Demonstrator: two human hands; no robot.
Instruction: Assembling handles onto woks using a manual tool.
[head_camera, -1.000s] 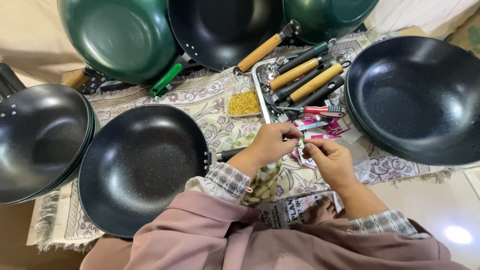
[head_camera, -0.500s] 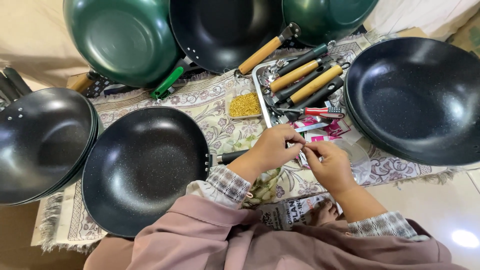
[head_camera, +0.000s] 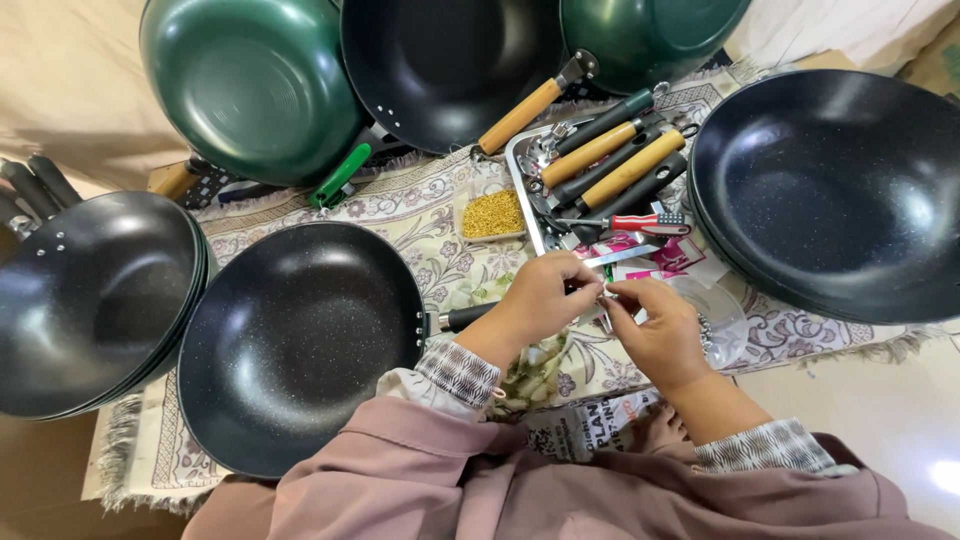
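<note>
Surface: patterned floral cloth (head_camera: 400, 215) spread out flat, fringed at the edges, crowded with cookware.
Hands: left hand (head_camera: 540, 298) and right hand (head_camera: 660, 330) meet over the cloth, each grip pinched shut on a small metal part (head_camera: 607, 296) held between the fingertips; too small to tell what it is.
Nearest pan: black speckled wok (head_camera: 295, 340) just left of the left hand, its short stub handle pointing at the wrist.
Containers: metal tray (head_camera: 525, 195) holding wooden and black handles and a red screwdriver (head_camera: 640, 222); small dish of yellow bits (head_camera: 492, 213) beside it.
Around: stacked black woks (head_camera: 830, 190) right, green woks (head_camera: 250, 85) behind.
</note>
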